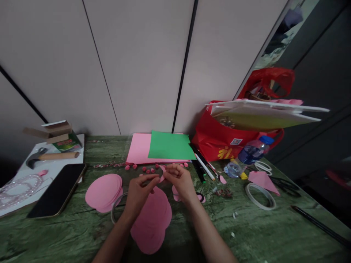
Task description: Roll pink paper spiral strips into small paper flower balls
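Observation:
Between my two hands is a small pink paper piece (162,174), pinched by the fingertips of both. My left hand (140,191) is closed on its lower left side, and my right hand (179,179) grips it from the right. Beneath them lies a stack of pink paper cutouts (152,223) with rounded edges. A second pile of pink rounds (104,191) sits to the left, with a tape roll (115,210) partly hidden behind my left forearm. Several small pink balls (148,171) are lined up just beyond my hands.
Green and pink sheets (171,146) lie at the back by the wall. On the left are a phone (59,190), a hammer (55,156) and a bead string (22,190). Pens (204,166), a bottle (248,157), a red bag (216,135) and another tape roll (260,196) stand or lie right.

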The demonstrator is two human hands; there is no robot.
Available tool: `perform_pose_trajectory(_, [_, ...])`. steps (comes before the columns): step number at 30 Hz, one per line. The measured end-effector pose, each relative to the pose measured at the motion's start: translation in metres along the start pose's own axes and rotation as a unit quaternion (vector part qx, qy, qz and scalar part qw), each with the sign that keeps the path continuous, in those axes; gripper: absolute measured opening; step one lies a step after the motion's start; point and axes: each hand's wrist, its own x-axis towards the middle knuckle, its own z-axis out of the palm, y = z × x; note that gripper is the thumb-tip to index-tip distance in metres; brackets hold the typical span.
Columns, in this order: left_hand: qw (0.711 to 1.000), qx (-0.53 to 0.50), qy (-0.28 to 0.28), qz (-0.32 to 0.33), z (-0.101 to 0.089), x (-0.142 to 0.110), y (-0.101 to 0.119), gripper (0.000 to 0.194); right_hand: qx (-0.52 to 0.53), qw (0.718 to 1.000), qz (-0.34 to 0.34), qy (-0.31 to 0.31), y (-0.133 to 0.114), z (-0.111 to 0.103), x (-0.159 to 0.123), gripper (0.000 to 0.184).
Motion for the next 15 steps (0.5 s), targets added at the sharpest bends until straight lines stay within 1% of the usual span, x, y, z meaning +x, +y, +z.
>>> perform_pose_trajectory(2, [0.999,0.027,-0.022,0.0,0.0016,-0.0009,0.0001,0.018,-0.014,1.0,-0.022,0.014,0.0004,-0.0008,0.0005,0.032])
perform_pose_trajectory(4, [0.999,0.032,-0.043,0.002,0.0024,-0.0009,-0.0012,0.019,-0.034,0.998,-0.05,0.01,0.0006,-0.0003,-0.0002,0.031])
perform_pose_trajectory(6, [0.998,0.016,-0.06,0.002,0.0028,-0.0003,-0.0032,0.025,-0.056,0.996,-0.074,-0.009,0.0008,0.0012,-0.0017,0.029])
perform_pose_trajectory(8, [0.998,-0.005,-0.069,-0.003,0.003,0.0002,-0.0048,0.035,-0.08,0.992,-0.085,-0.039,0.0011,0.0026,-0.0036,0.028])
perform_pose_trajectory(10, [0.997,-0.013,-0.069,-0.007,0.0035,0.0001,-0.0047,0.038,-0.106,0.988,-0.091,-0.067,0.0016,0.0031,-0.0051,0.027])
perform_pose_trajectory(15, [0.997,0.021,-0.069,0.012,0.0049,-0.0021,0.0009,0.019,-0.173,0.972,-0.106,-0.12,-0.0005,0.0011,-0.0073,0.019])
